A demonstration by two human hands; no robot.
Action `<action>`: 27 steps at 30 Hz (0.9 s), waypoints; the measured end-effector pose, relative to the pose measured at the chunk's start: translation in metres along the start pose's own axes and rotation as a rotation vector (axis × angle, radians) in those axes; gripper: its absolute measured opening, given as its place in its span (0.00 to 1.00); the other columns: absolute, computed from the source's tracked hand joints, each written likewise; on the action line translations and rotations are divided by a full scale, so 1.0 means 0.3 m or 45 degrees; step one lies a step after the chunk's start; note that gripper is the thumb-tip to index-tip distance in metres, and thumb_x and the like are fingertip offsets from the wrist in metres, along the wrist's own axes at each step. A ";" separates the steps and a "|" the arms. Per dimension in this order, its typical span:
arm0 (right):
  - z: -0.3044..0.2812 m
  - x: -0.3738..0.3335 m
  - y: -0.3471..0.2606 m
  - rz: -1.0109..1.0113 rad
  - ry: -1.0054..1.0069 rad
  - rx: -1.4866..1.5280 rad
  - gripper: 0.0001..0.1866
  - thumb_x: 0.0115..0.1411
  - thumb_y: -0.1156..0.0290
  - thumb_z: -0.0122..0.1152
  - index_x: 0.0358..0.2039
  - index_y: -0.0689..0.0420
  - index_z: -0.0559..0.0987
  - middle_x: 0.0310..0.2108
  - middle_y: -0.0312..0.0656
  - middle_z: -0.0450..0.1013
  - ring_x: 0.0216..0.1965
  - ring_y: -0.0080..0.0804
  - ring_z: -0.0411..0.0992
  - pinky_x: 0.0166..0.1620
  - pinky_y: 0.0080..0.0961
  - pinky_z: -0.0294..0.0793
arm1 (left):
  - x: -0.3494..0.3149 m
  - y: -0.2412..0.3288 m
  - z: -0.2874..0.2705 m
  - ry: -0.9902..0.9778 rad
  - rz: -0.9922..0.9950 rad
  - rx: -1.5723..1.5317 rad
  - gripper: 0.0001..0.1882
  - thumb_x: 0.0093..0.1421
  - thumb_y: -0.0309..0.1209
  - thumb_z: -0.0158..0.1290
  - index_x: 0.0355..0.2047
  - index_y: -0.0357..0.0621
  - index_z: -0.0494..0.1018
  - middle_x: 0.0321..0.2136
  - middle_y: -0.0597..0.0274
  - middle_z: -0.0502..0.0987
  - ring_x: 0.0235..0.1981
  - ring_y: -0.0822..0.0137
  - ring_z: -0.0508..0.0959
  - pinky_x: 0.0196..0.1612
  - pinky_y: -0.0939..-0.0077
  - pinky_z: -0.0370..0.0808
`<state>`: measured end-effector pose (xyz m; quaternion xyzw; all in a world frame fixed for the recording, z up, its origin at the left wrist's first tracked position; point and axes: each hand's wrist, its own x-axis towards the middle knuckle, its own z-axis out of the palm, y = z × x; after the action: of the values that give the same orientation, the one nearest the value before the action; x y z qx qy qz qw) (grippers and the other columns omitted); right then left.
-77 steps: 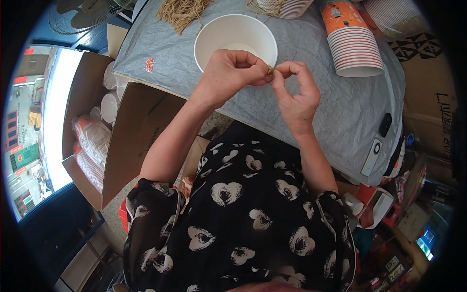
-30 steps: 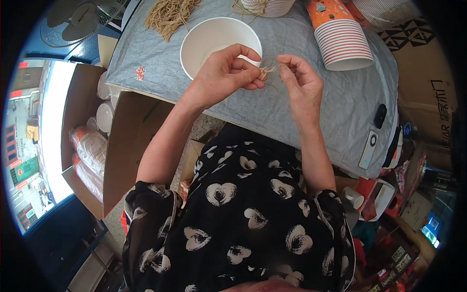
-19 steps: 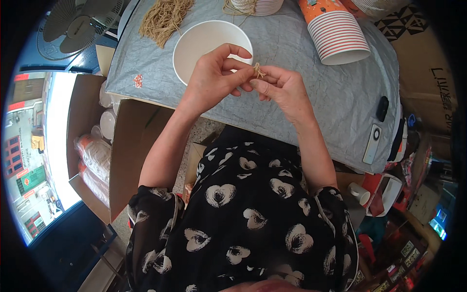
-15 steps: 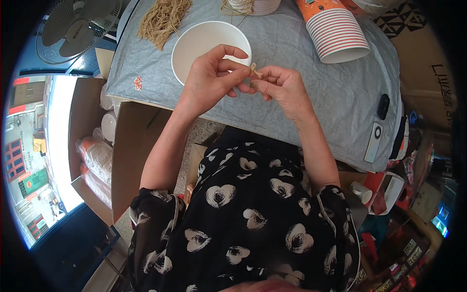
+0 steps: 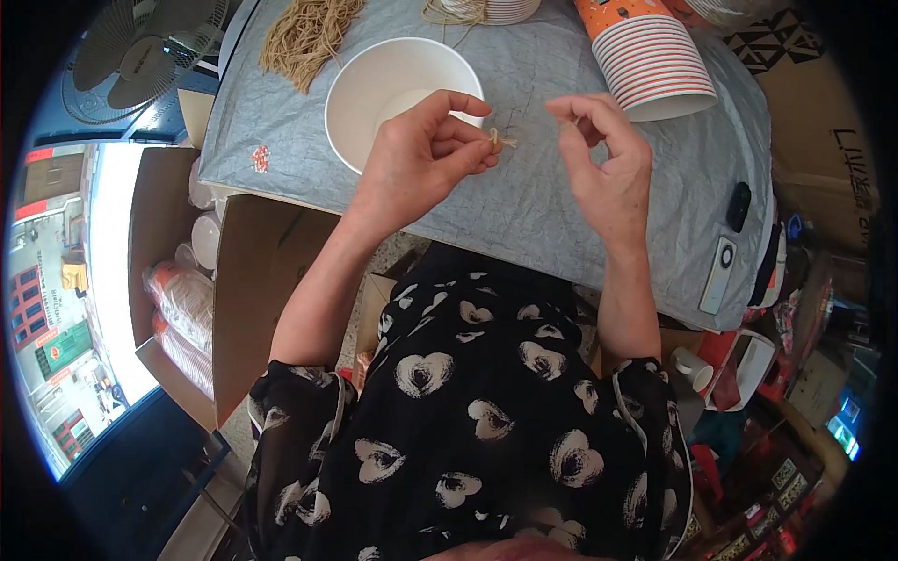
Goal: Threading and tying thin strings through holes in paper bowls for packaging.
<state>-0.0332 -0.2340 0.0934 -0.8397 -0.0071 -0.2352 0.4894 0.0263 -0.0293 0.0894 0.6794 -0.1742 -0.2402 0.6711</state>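
My left hand [image 5: 419, 161] is pinched on a small looped and knotted piece of tan string [image 5: 501, 142], whose loose ends stick out to the right of the fingertips. Under and behind this hand stands a large white bowl [image 5: 354, 93], with no string visible in its uncovered part. My right hand [image 5: 613, 164] hovers over the table apart from the string, its fingers curved and a gap between thumb and forefinger. A bundle of tan strings [image 5: 309, 39] lies at the far left of the table.
A grey sheet [image 5: 543, 206] covers the table. Stacked paper cups [image 5: 652, 70] lie at the far right; wound string [image 5: 458, 9] is at the back. Near the right edge are a black object [image 5: 739, 208] and a white remote-like device [image 5: 717, 275]. Left stands an open carton [image 5: 267, 271].
My right hand has let go of the string and moved up and to the right. My left hand keeps its pinch, and the string's ends now show.
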 end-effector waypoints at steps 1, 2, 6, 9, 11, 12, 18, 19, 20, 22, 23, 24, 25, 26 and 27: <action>0.011 -0.004 0.001 0.002 0.000 -0.003 0.08 0.58 0.73 0.66 0.38 0.62 0.82 0.29 0.36 0.77 0.29 0.23 0.72 0.35 0.19 0.72 | 0.000 0.001 0.005 0.005 0.027 0.035 0.15 0.64 0.19 0.56 0.50 0.31 0.69 0.34 0.52 0.83 0.39 0.67 0.85 0.42 0.79 0.83; 0.024 -0.010 0.007 0.150 -0.123 0.121 0.08 0.59 0.72 0.67 0.37 0.62 0.82 0.28 0.35 0.77 0.28 0.21 0.72 0.34 0.18 0.72 | 0.000 -0.001 0.008 0.002 0.027 0.034 0.15 0.64 0.19 0.56 0.50 0.31 0.69 0.34 0.52 0.83 0.39 0.67 0.85 0.42 0.79 0.83; 0.066 -0.021 0.040 0.398 -0.394 0.371 0.07 0.62 0.71 0.66 0.36 0.62 0.82 0.28 0.30 0.76 0.29 0.13 0.69 0.33 0.15 0.69 | -0.003 0.008 0.018 -0.001 0.101 0.233 0.16 0.62 0.20 0.58 0.49 0.31 0.69 0.33 0.54 0.83 0.38 0.68 0.85 0.41 0.79 0.83; 0.085 -0.024 0.060 0.476 -0.402 0.499 0.08 0.62 0.69 0.67 0.35 0.61 0.82 0.28 0.32 0.76 0.28 0.14 0.70 0.33 0.15 0.70 | -0.004 0.010 0.017 -0.013 0.091 0.269 0.16 0.62 0.19 0.57 0.50 0.31 0.69 0.32 0.54 0.83 0.38 0.68 0.85 0.40 0.79 0.83; 0.097 -0.030 0.068 0.506 -0.372 0.572 0.09 0.62 0.68 0.67 0.34 0.62 0.82 0.27 0.32 0.77 0.28 0.15 0.70 0.33 0.15 0.71 | -0.004 0.001 0.015 -0.019 0.089 0.221 0.16 0.62 0.19 0.57 0.50 0.31 0.68 0.32 0.54 0.83 0.38 0.68 0.85 0.40 0.78 0.83; 0.107 -0.037 0.071 0.523 -0.315 0.663 0.09 0.62 0.69 0.66 0.35 0.62 0.82 0.28 0.33 0.77 0.28 0.15 0.70 0.33 0.15 0.70 | -0.003 -0.009 0.014 -0.014 0.076 0.141 0.16 0.63 0.18 0.56 0.51 0.31 0.68 0.33 0.53 0.83 0.38 0.67 0.85 0.40 0.78 0.83; 0.155 -0.075 0.100 0.560 -0.107 0.971 0.08 0.66 0.71 0.60 0.38 0.62 0.79 0.35 0.38 0.79 0.31 0.17 0.71 0.35 0.17 0.70 | 0.012 -0.017 0.009 0.011 -0.024 -0.016 0.16 0.64 0.18 0.54 0.52 0.31 0.66 0.33 0.52 0.82 0.38 0.67 0.84 0.40 0.76 0.83; 0.160 -0.079 0.098 0.568 -0.063 1.068 0.07 0.66 0.71 0.58 0.39 0.62 0.78 0.36 0.39 0.79 0.32 0.18 0.71 0.36 0.18 0.71 | 0.013 -0.018 0.008 0.011 -0.063 -0.052 0.16 0.64 0.18 0.54 0.52 0.31 0.66 0.33 0.52 0.82 0.38 0.67 0.84 0.41 0.76 0.83; 0.162 -0.084 0.099 0.563 -0.062 1.065 0.07 0.66 0.71 0.58 0.39 0.62 0.78 0.36 0.39 0.79 0.32 0.18 0.71 0.36 0.18 0.71 | 0.013 -0.019 0.007 0.009 -0.058 -0.052 0.16 0.64 0.18 0.54 0.52 0.31 0.66 0.33 0.52 0.82 0.38 0.67 0.84 0.41 0.76 0.83; 0.162 -0.091 0.104 0.676 -0.077 1.325 0.07 0.67 0.71 0.57 0.41 0.60 0.76 0.38 0.41 0.78 0.33 0.20 0.71 0.36 0.20 0.72 | 0.014 -0.021 0.010 0.002 -0.041 -0.072 0.17 0.64 0.18 0.54 0.52 0.32 0.66 0.33 0.52 0.82 0.38 0.68 0.84 0.41 0.76 0.83; 0.164 -0.092 0.106 0.673 -0.074 1.324 0.07 0.67 0.71 0.57 0.41 0.60 0.76 0.38 0.41 0.78 0.33 0.20 0.71 0.36 0.20 0.72 | 0.013 -0.021 0.007 -0.001 -0.039 -0.071 0.17 0.64 0.18 0.54 0.52 0.32 0.66 0.33 0.52 0.82 0.38 0.68 0.84 0.41 0.76 0.83; 0.165 -0.091 0.108 0.729 -0.071 1.424 0.07 0.66 0.72 0.59 0.42 0.60 0.76 0.38 0.41 0.78 0.33 0.21 0.72 0.37 0.20 0.72 | 0.011 -0.022 0.004 -0.011 -0.037 -0.049 0.17 0.65 0.19 0.55 0.52 0.32 0.66 0.35 0.52 0.82 0.38 0.68 0.84 0.42 0.78 0.83; 0.164 -0.089 0.108 0.785 -0.068 1.523 0.08 0.65 0.72 0.60 0.43 0.60 0.75 0.38 0.41 0.78 0.34 0.22 0.73 0.37 0.20 0.73 | 0.010 -0.023 0.002 -0.022 -0.036 -0.028 0.17 0.66 0.21 0.55 0.53 0.32 0.66 0.36 0.51 0.82 0.39 0.67 0.84 0.43 0.79 0.82; 0.160 -0.087 0.103 0.779 -0.058 1.527 0.08 0.65 0.72 0.60 0.43 0.60 0.75 0.38 0.41 0.78 0.34 0.22 0.73 0.37 0.20 0.73 | 0.012 -0.021 0.007 -0.030 -0.034 -0.020 0.17 0.66 0.21 0.55 0.53 0.32 0.66 0.36 0.51 0.82 0.39 0.67 0.84 0.43 0.79 0.82; 0.156 -0.081 0.093 0.751 -0.061 1.433 0.08 0.64 0.74 0.61 0.43 0.60 0.75 0.38 0.41 0.78 0.34 0.22 0.73 0.37 0.21 0.73 | 0.014 -0.019 0.012 -0.017 -0.030 -0.015 0.17 0.66 0.21 0.55 0.53 0.32 0.66 0.36 0.52 0.82 0.39 0.68 0.84 0.43 0.79 0.82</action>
<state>-0.0299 -0.2046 0.0417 -0.4257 0.0908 -0.0319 0.8997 0.0274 -0.0343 0.0832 0.6758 -0.1692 -0.2535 0.6711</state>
